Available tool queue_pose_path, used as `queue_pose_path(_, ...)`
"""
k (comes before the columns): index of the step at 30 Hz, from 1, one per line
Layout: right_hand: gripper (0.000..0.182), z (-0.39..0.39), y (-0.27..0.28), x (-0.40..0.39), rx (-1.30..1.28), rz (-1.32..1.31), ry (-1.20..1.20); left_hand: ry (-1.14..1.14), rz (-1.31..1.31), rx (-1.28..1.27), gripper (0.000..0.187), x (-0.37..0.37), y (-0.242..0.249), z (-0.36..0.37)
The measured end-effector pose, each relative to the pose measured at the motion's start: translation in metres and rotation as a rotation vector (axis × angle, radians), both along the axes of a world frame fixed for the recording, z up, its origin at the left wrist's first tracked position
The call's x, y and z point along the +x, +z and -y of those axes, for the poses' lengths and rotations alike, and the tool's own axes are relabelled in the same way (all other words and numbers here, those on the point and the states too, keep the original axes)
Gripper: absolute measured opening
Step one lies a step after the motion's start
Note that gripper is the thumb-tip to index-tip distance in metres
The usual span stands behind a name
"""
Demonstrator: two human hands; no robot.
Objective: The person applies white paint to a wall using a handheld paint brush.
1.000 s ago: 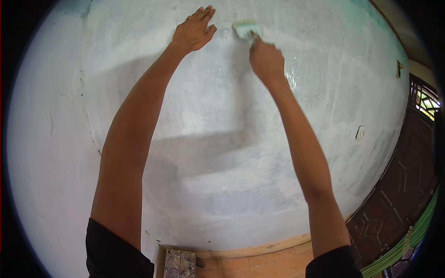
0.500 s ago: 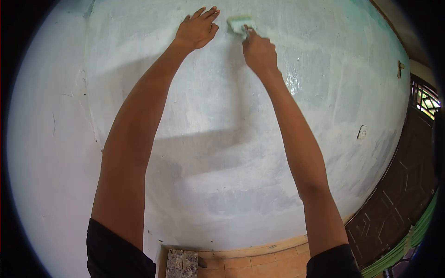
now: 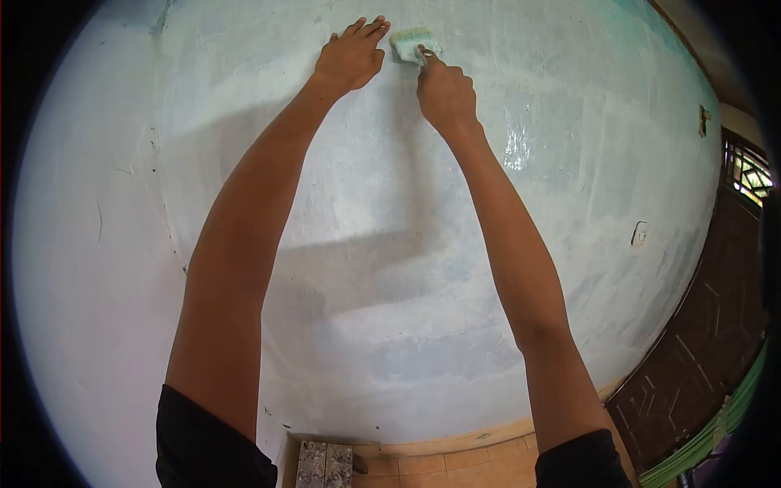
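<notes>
Paintbrush [image 3: 413,41]: bristles at the wall [image 3: 358,187], upper middle; handle mostly hidden within the right hand [image 3: 447,91]; bristle contact hard to make out. Right grip: closed around the handle, one finger along the brush. Left hand [image 3: 351,58]: fingers spread, holding nothing visible, just left of the brush; palm side hidden. Door [image 3: 691,325] and green cloth [image 3: 720,427]: cut off at right. Speckled block [image 3: 324,465]: cut off below; dark item beside it, indistinct. Compared with the earlier frame: brush further left, nearer the left hand.
</notes>
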State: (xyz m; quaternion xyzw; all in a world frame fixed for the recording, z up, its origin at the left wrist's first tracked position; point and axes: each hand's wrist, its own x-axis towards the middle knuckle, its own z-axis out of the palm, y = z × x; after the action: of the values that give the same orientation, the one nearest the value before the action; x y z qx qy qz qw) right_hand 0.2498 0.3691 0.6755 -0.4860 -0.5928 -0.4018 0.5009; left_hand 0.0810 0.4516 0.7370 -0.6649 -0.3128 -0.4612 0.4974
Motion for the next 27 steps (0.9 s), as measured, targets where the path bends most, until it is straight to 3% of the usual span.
queue_pose_path(4,0.041,0.004,-0.044,0.005,0.044,0.048,0.026,0.011,0.002,-0.01,0.054,-0.003,0.001,0.001)
queue_pose_path(6,0.054,0.013,-0.079,0.008,-0.112,-0.025,-0.005,0.015,0.015,-0.005,0.054,0.0,-0.002,0.001)
queue_pose_path(9,0.054,0.028,-0.079,0.012,-0.216,-0.067,-0.002,0.025,0.028,0.008,0.055,0.003,-0.004,0.001)
queue_pose_path(12,0.039,0.002,-0.031,0.024,0.017,-0.016,-0.048,-0.002,0.037,0.025,0.055,0.003,-0.006,-0.001)
queue_pose_path(16,0.038,-0.007,0.056,0.024,0.13,-0.061,-0.029,-0.019,0.073,0.017,0.056,0.004,-0.006,-0.001)
queue_pose_path(19,0.04,-0.007,0.067,0.024,0.138,-0.047,-0.077,-0.025,0.084,0.015,0.055,0.006,-0.008,-0.001)
queue_pose_path(24,0.044,0.011,-0.04,0.034,-0.106,-0.102,-0.049,-0.049,0.082,0.07,0.055,0.008,-0.008,-0.009)
queue_pose_path(27,0.044,0.021,-0.059,0.035,-0.156,-0.139,0.039,-0.049,0.095,0.1,0.055,0.009,-0.012,-0.009)
